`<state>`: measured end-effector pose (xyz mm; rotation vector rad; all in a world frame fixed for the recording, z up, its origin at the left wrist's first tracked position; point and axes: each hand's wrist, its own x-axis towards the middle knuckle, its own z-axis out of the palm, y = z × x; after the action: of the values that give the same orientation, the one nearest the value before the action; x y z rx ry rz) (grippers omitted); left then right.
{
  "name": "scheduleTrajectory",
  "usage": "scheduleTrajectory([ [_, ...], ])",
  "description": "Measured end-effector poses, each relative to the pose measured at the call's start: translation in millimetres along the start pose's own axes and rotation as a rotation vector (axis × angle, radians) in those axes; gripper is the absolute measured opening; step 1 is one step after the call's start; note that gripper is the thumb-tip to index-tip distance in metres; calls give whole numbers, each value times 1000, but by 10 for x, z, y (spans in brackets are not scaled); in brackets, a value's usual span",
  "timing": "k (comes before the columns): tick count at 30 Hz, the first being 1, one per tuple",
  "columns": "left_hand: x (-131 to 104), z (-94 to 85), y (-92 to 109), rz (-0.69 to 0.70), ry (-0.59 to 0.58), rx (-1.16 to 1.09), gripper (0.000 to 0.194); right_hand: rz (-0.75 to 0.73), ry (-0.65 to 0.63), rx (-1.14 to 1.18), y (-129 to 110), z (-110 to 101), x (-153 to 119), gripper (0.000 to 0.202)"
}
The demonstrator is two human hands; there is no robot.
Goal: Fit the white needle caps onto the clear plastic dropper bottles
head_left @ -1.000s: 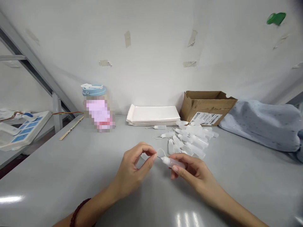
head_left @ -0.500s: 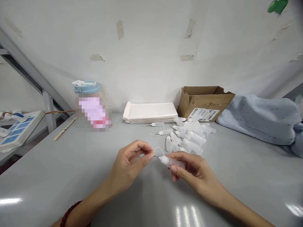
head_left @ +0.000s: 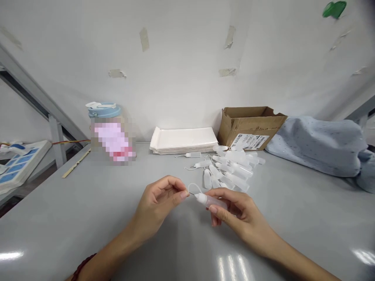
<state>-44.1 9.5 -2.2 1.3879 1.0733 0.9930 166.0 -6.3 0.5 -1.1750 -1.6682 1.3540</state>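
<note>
My right hand (head_left: 237,210) grips a small translucent needle-tip bottle (head_left: 209,200), its fingers wrapped round the body and the tip pointing left. A thin white strap (head_left: 194,184) arches from the bottle's neck over to the fingertips of my left hand (head_left: 164,203). Thumb and forefinger of that hand pinch the strap's end at the point of the thin metal needle (head_left: 191,194). The small cap there is mostly hidden by the fingertips. Just beyond my right hand lies a loose pile of similar bottles (head_left: 234,168), several with straps showing.
Behind the pile stand an open cardboard box (head_left: 252,125) and a stack of white padded envelopes (head_left: 184,138). Light blue fabric (head_left: 316,146) lies to the right. On the left are a blue-lidded cup (head_left: 104,111), a thin strip (head_left: 76,163) and a power strip (head_left: 25,166).
The whole view has shifted slightly. Both hands keep nearly the same pose around the bottle and strap end; nothing has been let go.
</note>
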Motion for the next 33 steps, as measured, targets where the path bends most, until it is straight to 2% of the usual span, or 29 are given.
scheduleTrajectory([
  [33,-9,-4,-10,-58,-16,-139,13,9,-6,52,9,20,-33,25],
])
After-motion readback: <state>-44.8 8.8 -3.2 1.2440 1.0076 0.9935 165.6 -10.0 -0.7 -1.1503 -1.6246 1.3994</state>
